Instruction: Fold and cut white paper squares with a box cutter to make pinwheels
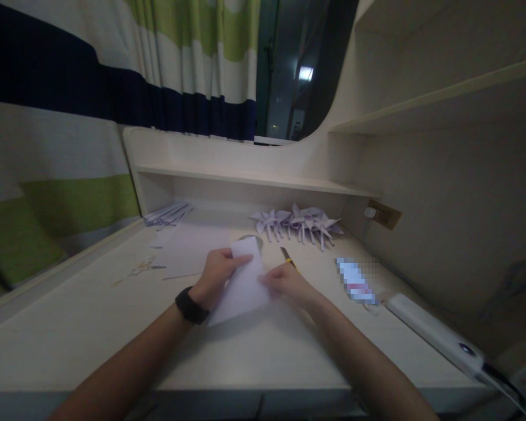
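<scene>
A: Black wristband [191, 306], and the left hand [217, 276] beyond it is doing what?
B: Its grip is pinching the top of a white paper sheet [243, 286], tilted over the middle of the desk [254, 351]. The right hand [289, 283] is clenching the sheet's other edge. I'm judging a fold is being started; squaring the edges is what a crease is calling for.
A: Any writing?
B: None readable; the paper pinwheels [298, 222] are looking plain, and the packet [355, 280] is blurred.

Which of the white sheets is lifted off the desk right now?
The sheet pinched between the left hand and right hand; the other sheet lies flat on the desk behind.
</scene>
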`<state>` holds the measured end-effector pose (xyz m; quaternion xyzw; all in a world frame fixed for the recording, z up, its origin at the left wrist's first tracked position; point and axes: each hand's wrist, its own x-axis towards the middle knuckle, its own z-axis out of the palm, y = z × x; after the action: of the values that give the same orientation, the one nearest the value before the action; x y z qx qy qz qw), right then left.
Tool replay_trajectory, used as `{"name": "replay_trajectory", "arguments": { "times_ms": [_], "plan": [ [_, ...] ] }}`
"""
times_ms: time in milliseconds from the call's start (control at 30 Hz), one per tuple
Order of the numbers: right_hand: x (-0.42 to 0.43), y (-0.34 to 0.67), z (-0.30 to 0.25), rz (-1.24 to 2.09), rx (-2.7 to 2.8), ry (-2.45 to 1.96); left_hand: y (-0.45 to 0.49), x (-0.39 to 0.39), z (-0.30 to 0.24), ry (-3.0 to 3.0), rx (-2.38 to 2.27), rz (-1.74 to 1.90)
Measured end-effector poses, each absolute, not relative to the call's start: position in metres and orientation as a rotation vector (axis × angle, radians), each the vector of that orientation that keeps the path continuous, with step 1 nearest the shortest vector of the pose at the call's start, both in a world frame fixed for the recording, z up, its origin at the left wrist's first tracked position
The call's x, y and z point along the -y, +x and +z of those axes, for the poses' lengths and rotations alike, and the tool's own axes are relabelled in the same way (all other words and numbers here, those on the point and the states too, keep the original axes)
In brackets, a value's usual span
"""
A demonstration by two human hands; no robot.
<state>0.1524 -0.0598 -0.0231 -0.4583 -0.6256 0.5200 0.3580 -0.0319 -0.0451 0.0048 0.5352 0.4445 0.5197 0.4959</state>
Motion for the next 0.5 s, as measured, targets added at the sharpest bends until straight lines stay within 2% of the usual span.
{"name": "replay_trajectory", "arguments": {
  "times_ms": [200,500],
  "plan": [
    [0.054,0.154,-0.032,1.695,1.35,-1.183,-0.036,0.035,-0.006,1.081,-0.888,0.991],
    [0.05,0.158,-0.034,1.673,1.319,-1.262,-0.035,0.028,-0.023,1.096,-0.842,0.995]
  ]
}}
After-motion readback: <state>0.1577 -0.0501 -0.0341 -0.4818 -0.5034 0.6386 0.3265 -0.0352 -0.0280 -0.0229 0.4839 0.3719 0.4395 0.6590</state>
